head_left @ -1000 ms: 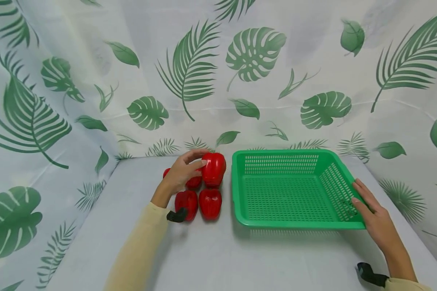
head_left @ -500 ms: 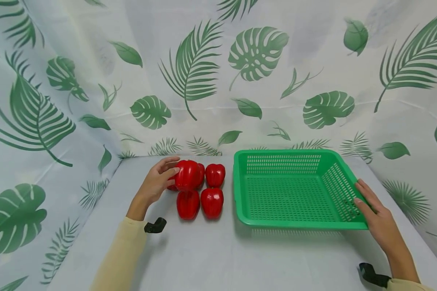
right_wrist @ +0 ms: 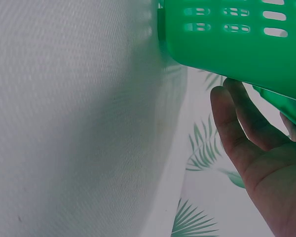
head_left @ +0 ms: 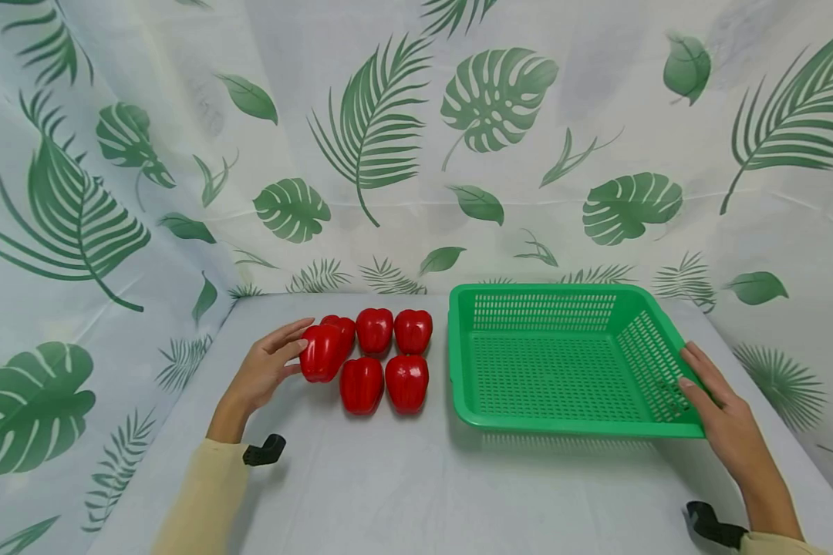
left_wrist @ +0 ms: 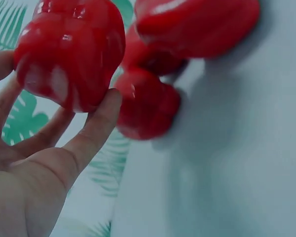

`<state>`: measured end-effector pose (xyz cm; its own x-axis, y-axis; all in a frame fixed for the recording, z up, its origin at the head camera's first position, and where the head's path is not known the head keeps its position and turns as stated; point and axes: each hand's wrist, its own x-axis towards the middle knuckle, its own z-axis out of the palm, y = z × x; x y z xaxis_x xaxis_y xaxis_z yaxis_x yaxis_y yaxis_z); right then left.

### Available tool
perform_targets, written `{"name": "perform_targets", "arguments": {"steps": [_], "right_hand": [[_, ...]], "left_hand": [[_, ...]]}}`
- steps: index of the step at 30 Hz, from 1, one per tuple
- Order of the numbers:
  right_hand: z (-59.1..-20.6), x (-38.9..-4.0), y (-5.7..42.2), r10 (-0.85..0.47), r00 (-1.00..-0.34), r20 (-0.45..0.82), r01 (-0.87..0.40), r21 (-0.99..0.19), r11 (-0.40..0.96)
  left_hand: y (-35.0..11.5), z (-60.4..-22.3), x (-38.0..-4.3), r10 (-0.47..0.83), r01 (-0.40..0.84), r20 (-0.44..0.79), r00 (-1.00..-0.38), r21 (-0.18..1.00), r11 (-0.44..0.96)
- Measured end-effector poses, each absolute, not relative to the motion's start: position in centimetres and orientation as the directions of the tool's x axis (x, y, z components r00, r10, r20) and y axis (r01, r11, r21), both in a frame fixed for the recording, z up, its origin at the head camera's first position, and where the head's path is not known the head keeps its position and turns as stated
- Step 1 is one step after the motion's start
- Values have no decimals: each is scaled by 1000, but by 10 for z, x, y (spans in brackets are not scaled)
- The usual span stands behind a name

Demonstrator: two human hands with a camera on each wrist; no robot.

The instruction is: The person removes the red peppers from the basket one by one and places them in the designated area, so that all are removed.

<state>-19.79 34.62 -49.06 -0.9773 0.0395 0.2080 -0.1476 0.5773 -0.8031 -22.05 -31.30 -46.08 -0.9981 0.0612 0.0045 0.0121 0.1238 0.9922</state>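
My left hand (head_left: 260, 374) pinches a glossy red bell pepper (head_left: 322, 353) between thumb and fingers at the left end of a cluster of similar peppers. In the left wrist view the held pepper (left_wrist: 71, 54) appears apart from the table, with the thumb against its lower side. Two peppers stand in a front row, one (head_left: 362, 385) nearest the held one. Behind them are three more, the leftmost (head_left: 340, 330) partly hidden by the held pepper. My right hand (head_left: 729, 420) grips the right rim of a green plastic basket (head_left: 576, 428), thumb over the rim.
The basket, with slotted walls and a mesh floor, sits to the right of the peppers on a white-covered table (head_left: 416, 486). A leaf-printed cloth (head_left: 389, 254) hangs behind and along both sides.
My left hand has carried its pepper leftward and nearer, from above the back right pepper to the cluster's left end. My right hand stays at the basket rim.
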Motion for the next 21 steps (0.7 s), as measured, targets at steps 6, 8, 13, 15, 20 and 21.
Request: {"name": "perform_targets", "arguments": {"steps": [6, 8, 13, 15, 20, 21], "right_hand": [[-491, -197, 347, 39, -977, 209, -150, -806, 573], [-491, -196, 348, 43, -977, 208, -146, -805, 575], [-490, -195, 349, 43, -977, 210, -148, -804, 576], [-491, -195, 349, 39, -976, 213, -152, -803, 576], [-491, -197, 347, 32, -976, 218, -160, -802, 575], [-490, -197, 347, 30, -976, 218, -162, -802, 575]], "left_hand": [[-331, -475, -209, 101, -8, -28, -994, 981, 194], [-334, -480, -206, 110, -13, -35, -993, 979, 202], [-335, -492, -203, 135, -14, -43, -990, 978, 207], [-334, -495, -202, 147, -10, -41, -988, 980, 201], [-329, -498, -199, 159, -4, -37, -987, 980, 201], [-328, -498, -199, 159, -3, -36, -987, 979, 205]]}}
